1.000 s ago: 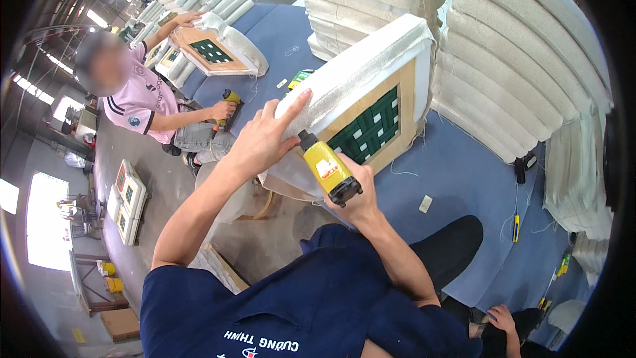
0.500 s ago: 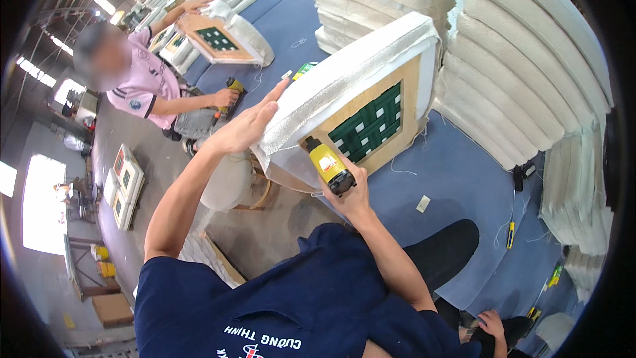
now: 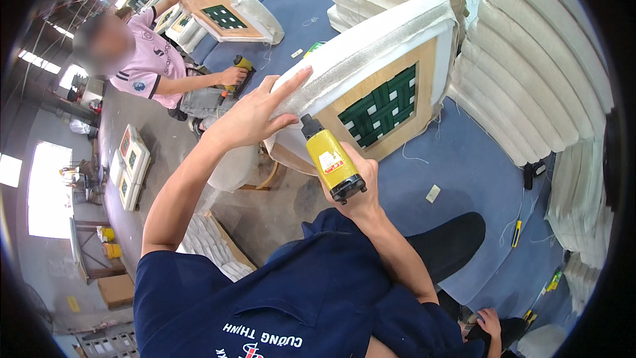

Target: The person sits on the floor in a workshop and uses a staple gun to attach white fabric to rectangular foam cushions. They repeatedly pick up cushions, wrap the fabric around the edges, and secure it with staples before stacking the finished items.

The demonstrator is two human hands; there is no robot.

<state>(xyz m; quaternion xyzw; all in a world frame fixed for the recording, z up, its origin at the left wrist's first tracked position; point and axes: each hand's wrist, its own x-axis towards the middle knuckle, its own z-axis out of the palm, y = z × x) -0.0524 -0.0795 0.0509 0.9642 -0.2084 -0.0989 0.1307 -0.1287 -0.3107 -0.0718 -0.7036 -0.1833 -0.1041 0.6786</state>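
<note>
A chair seat cushion (image 3: 396,63) stands tilted on the blue work table, its underside facing me. That underside has a wooden frame with woven dark green webbing (image 3: 381,107), and off-white fabric wraps the edge. My left hand (image 3: 255,116) holds the cushion's near left corner, thumb on the underside and forefinger stretched along the fabric edge. In my right hand (image 3: 366,182) is a yellow and black staple gun (image 3: 333,161), fingers wrapped round its grip. Its nose points up at the corner, close to my left thumb; whether it touches the fabric I cannot tell.
Tall stacks of off-white cushions (image 3: 530,59) rise behind and to the right. On the table (image 3: 464,159) lie a small pale tag (image 3: 432,193), loose threads and a yellow-handled tool (image 3: 516,233). Across the table, a person (image 3: 156,59) holds another cushion (image 3: 232,16) and a staple gun (image 3: 244,66).
The staple gun has tipped and shifted slightly at the corner. My left thumb and fingers have spread and slid along the edge. My view has shifted a little.
</note>
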